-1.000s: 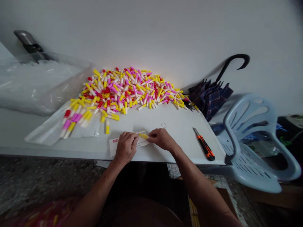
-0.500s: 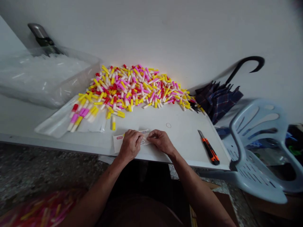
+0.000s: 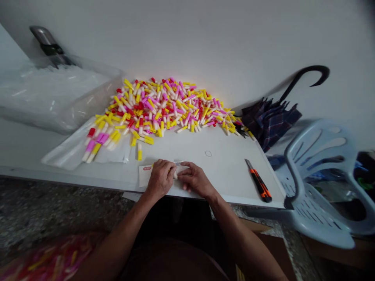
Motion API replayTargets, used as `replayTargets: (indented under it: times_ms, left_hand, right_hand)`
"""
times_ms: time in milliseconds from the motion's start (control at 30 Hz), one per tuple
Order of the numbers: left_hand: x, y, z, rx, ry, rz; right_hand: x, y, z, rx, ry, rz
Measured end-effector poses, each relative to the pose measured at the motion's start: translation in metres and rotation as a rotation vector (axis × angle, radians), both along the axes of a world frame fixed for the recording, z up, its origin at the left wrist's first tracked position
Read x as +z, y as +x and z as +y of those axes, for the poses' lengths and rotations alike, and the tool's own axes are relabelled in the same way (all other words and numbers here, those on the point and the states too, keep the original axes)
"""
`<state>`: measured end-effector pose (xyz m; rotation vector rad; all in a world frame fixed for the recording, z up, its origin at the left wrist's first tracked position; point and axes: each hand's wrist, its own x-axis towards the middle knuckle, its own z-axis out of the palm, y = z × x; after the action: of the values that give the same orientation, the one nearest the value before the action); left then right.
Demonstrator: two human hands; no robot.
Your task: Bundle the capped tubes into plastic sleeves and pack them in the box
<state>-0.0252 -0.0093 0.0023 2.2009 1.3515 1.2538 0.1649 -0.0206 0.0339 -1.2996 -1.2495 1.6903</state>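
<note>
A: How many tubes are in hand?

B: One pale tube (image 3: 175, 175), gripped by the left hand's (image 3: 159, 177) fingers, over one printed card (image 3: 144, 179) on the counter (image 3: 222, 171). One right hand (image 3: 197, 180) adjoins; its finger grip cannot be told.

plaid umbrella (image 3: 271, 121) by wall (image 3: 205, 43) | pale-blue chair (image 3: 325, 230) | silver-topped object (image 3: 45, 39), perhaps a flask

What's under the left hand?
Under the left hand is a white printed card. Its left end shows, with a red label. The card's middle and anything beneath the palm are covered.
</note>
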Motion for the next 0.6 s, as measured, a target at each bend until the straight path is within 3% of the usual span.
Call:
replayTargets:
  times_ms: [100,333,600]
  left_hand:
    - [0.0,0.0,-0.001,0.0,0.016,0.006]
    - [-0.001,0.001,-0.002,0.019,0.03,-0.001]
    - [-0.001,0.001,-0.003,0.044,-0.014,-0.039]
  right_hand:
    - [-0.002,-0.015,-0.001,-0.052,0.038,-0.033]
    - [0.004,-0.024,-0.008,0.123,-0.061,0.155]
    - [0.003,-0.027,-0.011,0.052,-0.036,0.079]
